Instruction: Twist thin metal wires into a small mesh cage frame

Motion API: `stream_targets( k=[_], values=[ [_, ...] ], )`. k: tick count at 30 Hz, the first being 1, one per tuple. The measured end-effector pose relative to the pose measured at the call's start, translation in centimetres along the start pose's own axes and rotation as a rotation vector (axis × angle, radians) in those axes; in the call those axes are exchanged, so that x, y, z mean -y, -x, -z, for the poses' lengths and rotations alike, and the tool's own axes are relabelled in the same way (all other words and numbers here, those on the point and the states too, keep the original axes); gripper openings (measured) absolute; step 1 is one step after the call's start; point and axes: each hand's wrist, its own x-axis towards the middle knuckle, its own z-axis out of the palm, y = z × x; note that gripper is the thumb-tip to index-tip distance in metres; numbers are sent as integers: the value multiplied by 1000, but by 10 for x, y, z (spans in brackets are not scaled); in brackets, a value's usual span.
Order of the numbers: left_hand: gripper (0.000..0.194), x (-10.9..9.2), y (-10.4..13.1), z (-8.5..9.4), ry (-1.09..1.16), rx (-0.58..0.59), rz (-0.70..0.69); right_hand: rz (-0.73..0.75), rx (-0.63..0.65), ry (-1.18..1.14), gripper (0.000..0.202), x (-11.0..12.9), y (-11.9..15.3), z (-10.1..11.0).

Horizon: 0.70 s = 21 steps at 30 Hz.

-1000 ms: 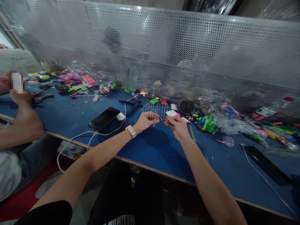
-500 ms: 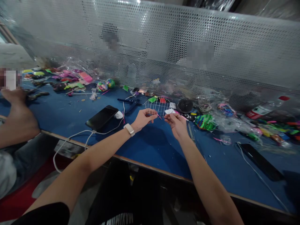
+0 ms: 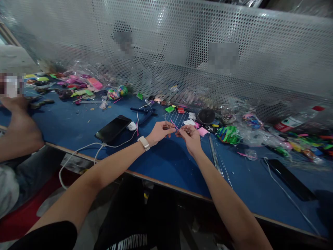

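A wire grid [image 3: 177, 117] is held up at the middle of the blue table, its near part between my hands. My left hand [image 3: 161, 132], with a pale watch band on the wrist, pinches the grid's left near edge. Close beside it, my right hand [image 3: 190, 136] has its fingers pressed together at the grid's near right edge. A thin pink strip [image 3: 173, 124] slants up from between the fingertips. Which hand grips the strip is too small to tell. Green and red pieces lie just behind the grid.
Left of my hands lie a black phone [image 3: 113, 129] with a white cable and blue pliers [image 3: 147, 115]. A black bowl [image 3: 206, 116], wrapped coloured balls, a bottle [image 3: 299, 119] and another phone [image 3: 290, 178] are right. A perforated metal screen stands behind. A person's arm [image 3: 19, 133] is far left.
My right hand has moved left, closer to my left hand. The pink strip now points more steeply upward, and a pink piece beside my right hand has come into view.
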Motion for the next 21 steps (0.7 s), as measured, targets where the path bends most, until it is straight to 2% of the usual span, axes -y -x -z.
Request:
stream_targets(
  k=[7, 15, 21],
  values=[
    [44, -7, 4, -7, 5, 34, -12, 81, -89, 50, 48, 2, 3, -6],
    [32, -15, 6, -7, 31, 48, 12, 122, -67, 150, 51, 8, 7, -4],
    [30, -17, 6, -9, 17, 65, 0, 145, -133, 164, 40, 6, 10, -8]
  ],
)
